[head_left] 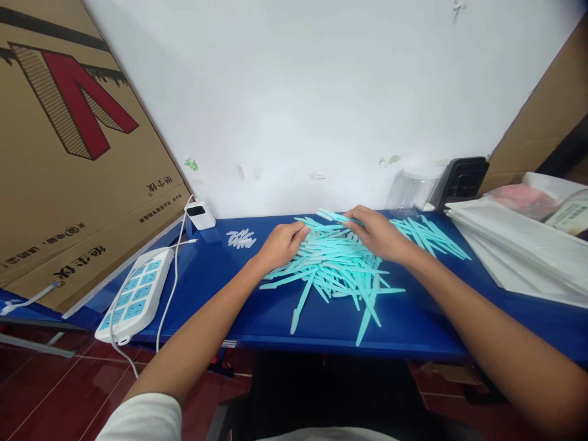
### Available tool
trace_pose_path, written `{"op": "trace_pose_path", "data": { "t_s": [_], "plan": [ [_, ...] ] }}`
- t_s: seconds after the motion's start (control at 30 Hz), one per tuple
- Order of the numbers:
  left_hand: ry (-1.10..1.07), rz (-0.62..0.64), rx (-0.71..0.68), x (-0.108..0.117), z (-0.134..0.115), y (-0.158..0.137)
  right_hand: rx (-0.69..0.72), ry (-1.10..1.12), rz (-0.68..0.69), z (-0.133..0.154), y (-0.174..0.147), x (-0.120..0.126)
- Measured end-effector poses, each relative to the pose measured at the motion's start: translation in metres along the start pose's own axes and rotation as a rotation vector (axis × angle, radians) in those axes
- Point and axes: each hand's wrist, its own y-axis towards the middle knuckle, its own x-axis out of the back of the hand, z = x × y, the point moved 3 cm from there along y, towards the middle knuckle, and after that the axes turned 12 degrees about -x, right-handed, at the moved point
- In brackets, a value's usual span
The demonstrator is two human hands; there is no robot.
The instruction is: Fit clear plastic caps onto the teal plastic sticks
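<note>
A loose heap of slim turquoise eyebrow razors point(335, 263) lies on the blue table in front of me, pointing in many directions. Over the back of the heap, my left hand point(285, 244) is closed, with thumb and fingers pinched at one end of a razor point(324, 228). That razor reaches across to my right hand point(372, 231), whose fingers are closed round its other end. A few more razors point(331, 215) stick out to the left from the right hand's grip. My fingers hide part of what they hold.
Several small whitish pieces point(241, 238) lie at left, near a white charger point(201, 215) and a power strip point(135, 294) with cables. A second razor pile point(429, 236), a clear plastic container point(413, 190) and white sheets point(519, 245) are at right. A large cardboard box point(82, 202) stands far left.
</note>
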Motion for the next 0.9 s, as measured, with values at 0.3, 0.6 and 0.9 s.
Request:
{"op": "trace_pose_path", "data": {
  "t_s": [0.3,0.6,0.9],
  "plan": [
    [-0.013,-0.024,0.024,0.009,0.008,0.003,-0.014,-0.098,0.045,0.000,-0.001,-0.007],
    [0.634,0.197,0.452,0.059,0.080,-0.030,-0.145,-0.341,-0.027,-0.062,0.013,0.021],
    [0.194,-0.136,0.126,0.035,0.045,-0.009,-0.022,-0.191,0.032,-0.027,0.005,0.012]
  ]
}}
